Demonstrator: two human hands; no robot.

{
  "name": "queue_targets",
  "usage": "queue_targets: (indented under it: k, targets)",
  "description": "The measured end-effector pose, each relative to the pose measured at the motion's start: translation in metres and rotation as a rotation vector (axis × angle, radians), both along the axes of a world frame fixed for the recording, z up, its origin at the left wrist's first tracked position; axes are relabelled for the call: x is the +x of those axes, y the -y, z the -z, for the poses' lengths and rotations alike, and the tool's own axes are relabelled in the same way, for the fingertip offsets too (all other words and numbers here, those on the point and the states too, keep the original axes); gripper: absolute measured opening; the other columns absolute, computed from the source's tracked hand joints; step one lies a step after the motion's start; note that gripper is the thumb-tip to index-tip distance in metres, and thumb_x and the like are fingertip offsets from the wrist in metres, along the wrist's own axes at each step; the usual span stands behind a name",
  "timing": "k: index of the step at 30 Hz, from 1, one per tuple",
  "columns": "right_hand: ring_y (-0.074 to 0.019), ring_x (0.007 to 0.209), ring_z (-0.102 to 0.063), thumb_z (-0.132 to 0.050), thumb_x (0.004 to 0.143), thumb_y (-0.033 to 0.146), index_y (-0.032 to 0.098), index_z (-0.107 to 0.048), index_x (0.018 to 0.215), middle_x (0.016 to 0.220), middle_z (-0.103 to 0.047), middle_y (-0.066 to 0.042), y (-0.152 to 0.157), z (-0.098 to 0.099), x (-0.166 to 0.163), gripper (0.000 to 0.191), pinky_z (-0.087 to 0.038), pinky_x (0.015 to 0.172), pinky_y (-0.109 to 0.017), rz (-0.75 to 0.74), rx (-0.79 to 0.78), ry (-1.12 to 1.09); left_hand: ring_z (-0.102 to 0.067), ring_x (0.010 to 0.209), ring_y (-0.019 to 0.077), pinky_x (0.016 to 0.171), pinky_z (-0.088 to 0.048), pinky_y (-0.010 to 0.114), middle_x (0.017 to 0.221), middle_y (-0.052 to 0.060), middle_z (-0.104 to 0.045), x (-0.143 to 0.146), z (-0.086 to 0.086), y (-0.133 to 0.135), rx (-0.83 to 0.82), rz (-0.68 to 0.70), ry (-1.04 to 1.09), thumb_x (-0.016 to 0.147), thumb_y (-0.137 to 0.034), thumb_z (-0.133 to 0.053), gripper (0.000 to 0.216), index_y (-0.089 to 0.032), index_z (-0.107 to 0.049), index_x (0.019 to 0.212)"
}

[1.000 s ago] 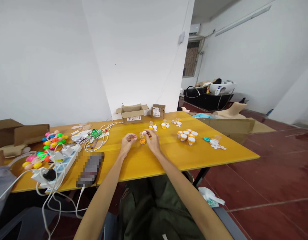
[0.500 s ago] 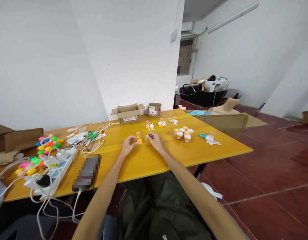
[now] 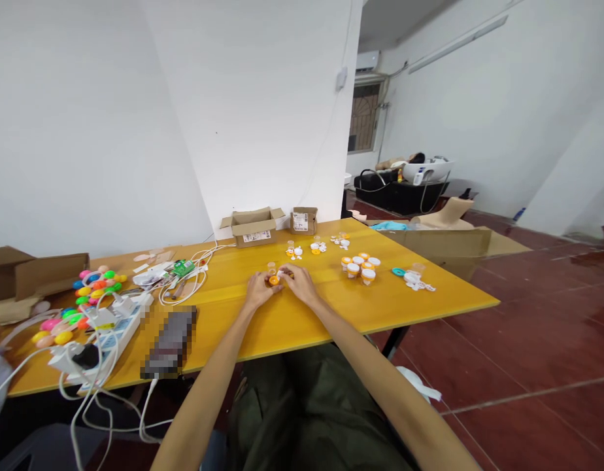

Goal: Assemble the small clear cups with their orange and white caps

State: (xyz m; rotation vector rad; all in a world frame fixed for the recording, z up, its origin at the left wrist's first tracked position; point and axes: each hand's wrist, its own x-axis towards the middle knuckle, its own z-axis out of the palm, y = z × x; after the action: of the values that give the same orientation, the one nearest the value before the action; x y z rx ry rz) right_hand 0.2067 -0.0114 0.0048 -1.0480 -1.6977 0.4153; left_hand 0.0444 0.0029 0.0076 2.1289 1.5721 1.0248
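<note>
My left hand (image 3: 261, 292) is closed around the side of a small round orange cap (image 3: 274, 280) at the table's middle. Between the fingertips of my right hand (image 3: 299, 284) is a small white plastic piece (image 3: 280, 273), held just above the cap's right edge. Its exact shape is too small to make out. Just behind the cap stands a clear plastic cup (image 3: 271, 266). To the right, several small cups with white and orange lids (image 3: 367, 273) stand in a cluster.
Loose white and orange parts (image 3: 316, 248) lie toward the back. A teal ring (image 3: 398, 271) and white pieces (image 3: 417, 283) are at the right. Cardboard boxes (image 3: 253, 229) stand against the wall. A phone (image 3: 169, 343), a power strip (image 3: 118, 337) and cables occupy the left.
My right hand has moved left, bringing the white piece to the orange cap. My left hand has shifted slightly right and closed in around the cap.
</note>
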Motion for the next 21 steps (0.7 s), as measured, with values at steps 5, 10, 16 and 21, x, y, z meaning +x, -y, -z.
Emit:
queue_targets:
  k: [5, 10, 16, 21]
  targets:
    - [-0.0195, 0.085, -0.071, -0.06, 0.085, 0.017, 0.025, -0.073, 0.09, 0.092, -0.077, -0.003, 0.0, -0.001, -0.003, 0.016, -0.054, 0.077, -0.029, -0.023, 0.041, 0.055, -0.06, 0.081, 0.0181, 0.079, -0.046, 0.03, 0.074, -0.001, -0.066, -0.003, 0.006, -0.002, 0.023, 0.03, -0.034, 0.066, -0.038, -0.081, 0.025, -0.022, -0.074, 0.084]
    - [-0.0194, 0.087, -0.071, -0.059, 0.086, 0.016, 0.026, -0.075, 0.092, 0.095, -0.077, -0.003, 0.001, -0.002, -0.003, 0.019, -0.054, 0.079, -0.029, -0.045, 0.041, 0.086, -0.058, 0.077, 0.0166, 0.077, -0.045, 0.03, 0.074, -0.001, -0.065, -0.004, 0.004, 0.001, 0.02, 0.066, -0.03, 0.066, -0.036, -0.08, 0.023, -0.021, -0.075, 0.083]
    - [-0.0197, 0.087, -0.07, -0.059, 0.086, 0.017, 0.026, -0.075, 0.094, 0.097, -0.077, -0.003, 0.003, 0.001, 0.0, 0.021, -0.054, 0.082, -0.03, -0.071, 0.052, 0.056, -0.059, 0.077, 0.017, 0.078, -0.046, 0.03, 0.079, -0.001, -0.068, -0.001, -0.003, 0.009, -0.014, 0.069, -0.027, 0.067, -0.034, -0.078, 0.022, -0.022, -0.076, 0.085]
    - [-0.0197, 0.089, -0.07, -0.059, 0.087, 0.017, 0.026, -0.075, 0.095, 0.098, -0.077, -0.003, 0.003, 0.003, 0.002, 0.02, -0.054, 0.083, -0.031, -0.089, 0.045, 0.075, -0.061, 0.08, 0.0181, 0.079, -0.046, 0.031, 0.081, 0.0, -0.069, 0.001, -0.006, 0.012, -0.026, 0.062, -0.061, 0.069, -0.035, -0.076, 0.022, -0.023, -0.077, 0.088]
